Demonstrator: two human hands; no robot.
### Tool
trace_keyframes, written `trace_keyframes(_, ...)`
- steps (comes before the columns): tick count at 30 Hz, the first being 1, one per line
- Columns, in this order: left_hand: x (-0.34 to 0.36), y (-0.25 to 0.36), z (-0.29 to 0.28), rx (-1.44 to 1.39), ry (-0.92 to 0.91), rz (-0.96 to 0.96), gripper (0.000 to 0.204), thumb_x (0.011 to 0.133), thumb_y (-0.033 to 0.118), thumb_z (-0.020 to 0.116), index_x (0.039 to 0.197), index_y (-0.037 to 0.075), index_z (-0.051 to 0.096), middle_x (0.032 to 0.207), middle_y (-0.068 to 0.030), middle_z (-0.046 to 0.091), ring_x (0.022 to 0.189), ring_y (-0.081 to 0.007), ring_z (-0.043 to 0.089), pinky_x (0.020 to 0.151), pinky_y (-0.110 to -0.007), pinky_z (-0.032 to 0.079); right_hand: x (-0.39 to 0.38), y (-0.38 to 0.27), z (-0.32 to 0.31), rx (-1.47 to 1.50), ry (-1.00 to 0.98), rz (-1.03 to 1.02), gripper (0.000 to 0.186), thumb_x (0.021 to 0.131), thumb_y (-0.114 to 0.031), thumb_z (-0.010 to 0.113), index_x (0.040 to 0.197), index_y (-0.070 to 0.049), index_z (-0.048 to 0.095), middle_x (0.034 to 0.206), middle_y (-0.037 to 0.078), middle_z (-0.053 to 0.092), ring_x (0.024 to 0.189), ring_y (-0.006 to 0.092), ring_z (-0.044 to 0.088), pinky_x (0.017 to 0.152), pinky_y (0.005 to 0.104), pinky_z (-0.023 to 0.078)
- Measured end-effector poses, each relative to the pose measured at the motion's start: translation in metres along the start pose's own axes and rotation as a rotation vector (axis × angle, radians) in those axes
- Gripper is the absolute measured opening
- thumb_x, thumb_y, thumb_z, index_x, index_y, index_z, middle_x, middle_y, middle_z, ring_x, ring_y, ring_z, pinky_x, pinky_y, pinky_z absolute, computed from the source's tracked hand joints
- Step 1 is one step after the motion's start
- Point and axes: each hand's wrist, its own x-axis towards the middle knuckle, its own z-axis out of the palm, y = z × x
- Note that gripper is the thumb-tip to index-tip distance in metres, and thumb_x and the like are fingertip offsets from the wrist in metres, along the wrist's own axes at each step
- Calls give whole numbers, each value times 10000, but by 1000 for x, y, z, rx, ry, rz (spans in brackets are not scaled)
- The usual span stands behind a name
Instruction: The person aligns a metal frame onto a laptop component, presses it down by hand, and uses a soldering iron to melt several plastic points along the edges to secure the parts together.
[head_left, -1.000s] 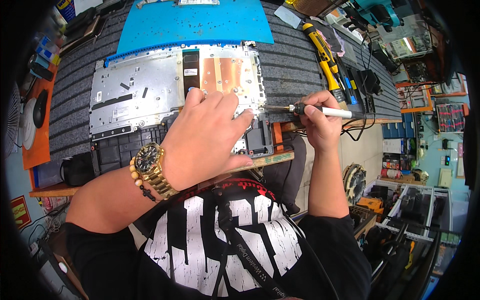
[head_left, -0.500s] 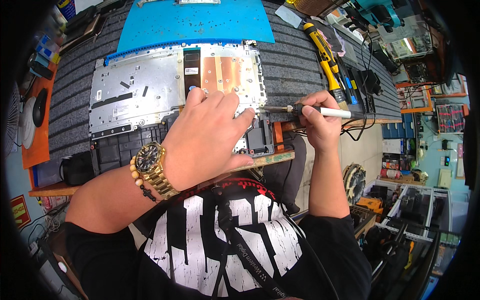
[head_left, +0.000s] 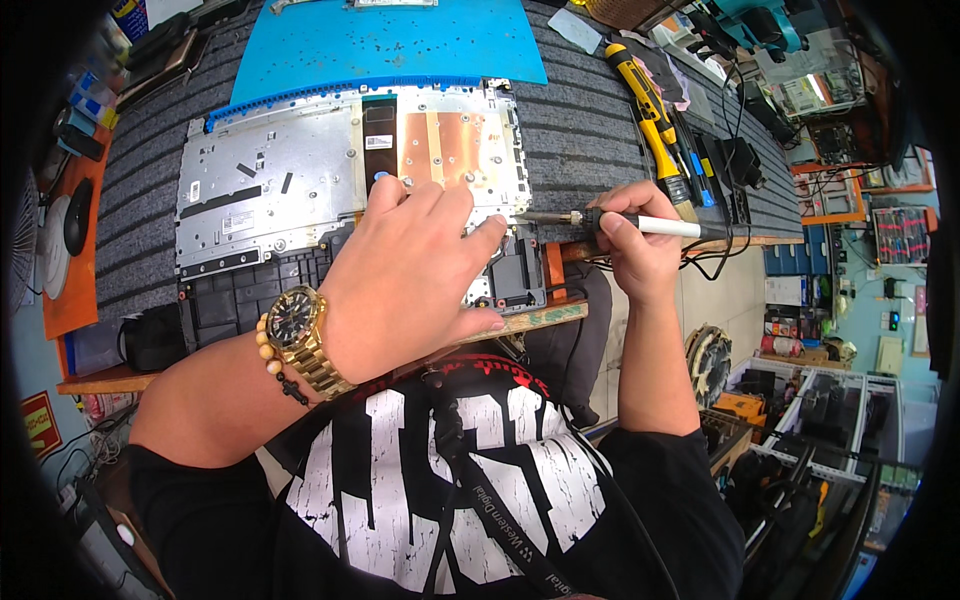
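A laptop top case lies underside up at the bench's front edge, with a silver metal plate, a copper-coloured patch and black plastic along its near side. My left hand rests on its middle. That hand's thumb and index finger are spread apart, the other fingers are bent onto the plate, and no held thing shows under them. Coming in from the right, my right hand grips a soldering iron with a white and black handle. The iron's thin tip reaches the case's right edge, close to my left index fingertip.
Beyond the case lies a blue mat with dark specks. A yellow and black screwdriver and a brush lie to the right on the striped grey bench cover. Black cables hang past the bench edge below the iron.
The laptop case and my left hand have shifted very slightly left. The soldering iron stays at the case's right edge in my right hand.
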Motion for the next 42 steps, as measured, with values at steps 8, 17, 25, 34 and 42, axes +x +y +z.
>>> trace_keyframes(8,1,1,-1,3,-9,-8,808,754,516,993,1393,77,765,1084,-95,593,1121,-304,603,937,-452,397,-1,0,0,33,17,-16,120,996,3,771,1089,-11,695,873,33,709,720,83,620,643,257,483)
trace_keyframes(17,0,2,-3,47,9,-4,724,821,511,970,1354,52,800,1098,-90,686,1094,-274,681,976,-442,437,-1,2,0,31,-14,-16,125,998,7,786,1091,-4,704,874,30,709,726,81,622,649,254,480)
trace_keyframes(25,-1,2,-2,58,15,2,729,820,511,971,1360,52,799,1107,-93,694,1100,-278,686,980,-451,445,-1,4,-1,15,-3,-28,128,990,4,787,1084,-4,701,891,33,710,731,80,619,652,259,483)
trace_keyframes(34,-2,0,1,31,23,11,802,764,502,989,1402,72,764,1075,-97,600,1045,-301,621,934,-452,407,-2,2,3,49,26,-34,124,993,35,768,1080,-1,687,911,52,706,721,97,613,644,271,485)
trace_keyframes(42,-2,0,2,28,31,11,809,767,522,985,1401,69,767,1065,-95,607,1031,-296,624,938,-451,408,-1,5,0,50,-11,-60,128,987,22,779,1078,0,692,923,61,718,725,101,624,654,269,498)
